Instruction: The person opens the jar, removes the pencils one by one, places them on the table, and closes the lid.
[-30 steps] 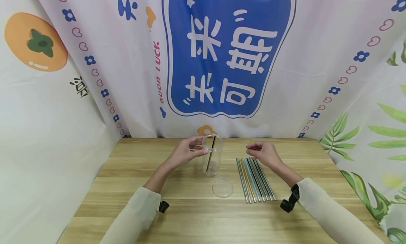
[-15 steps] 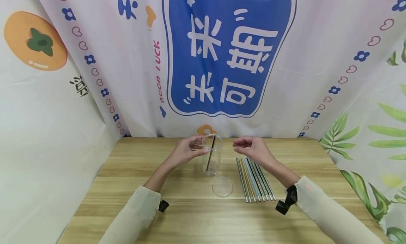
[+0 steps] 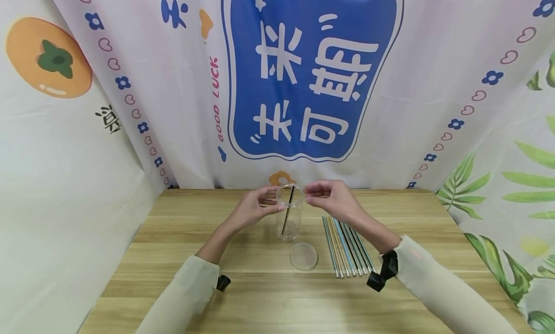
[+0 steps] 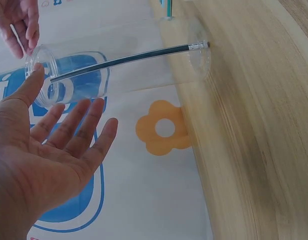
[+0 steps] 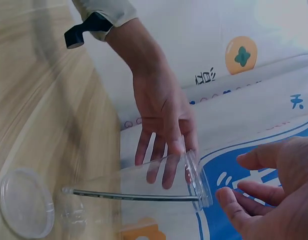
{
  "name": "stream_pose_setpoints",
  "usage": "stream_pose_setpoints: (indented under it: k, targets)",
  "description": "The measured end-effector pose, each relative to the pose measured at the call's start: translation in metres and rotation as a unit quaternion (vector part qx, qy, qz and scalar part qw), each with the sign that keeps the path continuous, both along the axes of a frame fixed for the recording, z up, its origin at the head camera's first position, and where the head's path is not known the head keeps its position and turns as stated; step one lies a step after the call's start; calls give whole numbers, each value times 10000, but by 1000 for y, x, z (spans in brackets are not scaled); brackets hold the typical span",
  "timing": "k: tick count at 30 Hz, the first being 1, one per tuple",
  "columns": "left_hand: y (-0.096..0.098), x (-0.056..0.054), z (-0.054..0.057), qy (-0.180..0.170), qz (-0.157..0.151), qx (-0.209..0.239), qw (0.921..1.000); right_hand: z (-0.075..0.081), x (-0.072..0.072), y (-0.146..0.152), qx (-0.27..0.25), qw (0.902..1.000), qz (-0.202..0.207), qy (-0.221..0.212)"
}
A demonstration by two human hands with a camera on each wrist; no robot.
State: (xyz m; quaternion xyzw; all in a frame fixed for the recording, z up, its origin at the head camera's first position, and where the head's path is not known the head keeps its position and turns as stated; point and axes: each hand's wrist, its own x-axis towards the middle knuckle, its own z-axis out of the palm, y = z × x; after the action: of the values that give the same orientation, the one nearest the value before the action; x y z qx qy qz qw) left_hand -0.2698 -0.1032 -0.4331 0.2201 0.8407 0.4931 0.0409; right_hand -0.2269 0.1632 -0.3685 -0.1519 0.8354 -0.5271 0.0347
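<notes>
A tall clear plastic jar (image 3: 289, 225) stands upright on the table with one dark pencil (image 4: 128, 61) leaning inside it, its ferrule end at the bottom. My left hand (image 3: 251, 208) holds the jar near its rim, thumb on the near side and the other fingers spread behind the wall. On the opposite side, my right hand (image 5: 271, 187) is beside the rim with its fingers loosely bent and nothing between them; whether a fingertip touches the rim I cannot tell. A round clear lid (image 3: 303, 256) lies flat in front of the jar.
A row of several pencils (image 3: 347, 249) in green, gold, blue and black lies to the right of the lid, below my right forearm. The wooden table (image 3: 173, 276) ends at a printed cloth backdrop (image 3: 195, 146) just behind the jar.
My right hand has moved left, from above the pencil row to the jar's rim. The left hand, the jar and the pencil in it stay where they were.
</notes>
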Motion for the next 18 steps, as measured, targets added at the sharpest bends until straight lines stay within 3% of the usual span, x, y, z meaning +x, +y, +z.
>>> stream_pose_setpoints:
  k: [11, 18]
  targets:
    - [-1, 0, 0, -89, -42, 54, 9999, 11, -6, -19, -118, 9995, 97, -287]
    - [-1, 0, -1, -43, -70, 131, 9999, 17, -13, -28, 158, 9995, -35, -262]
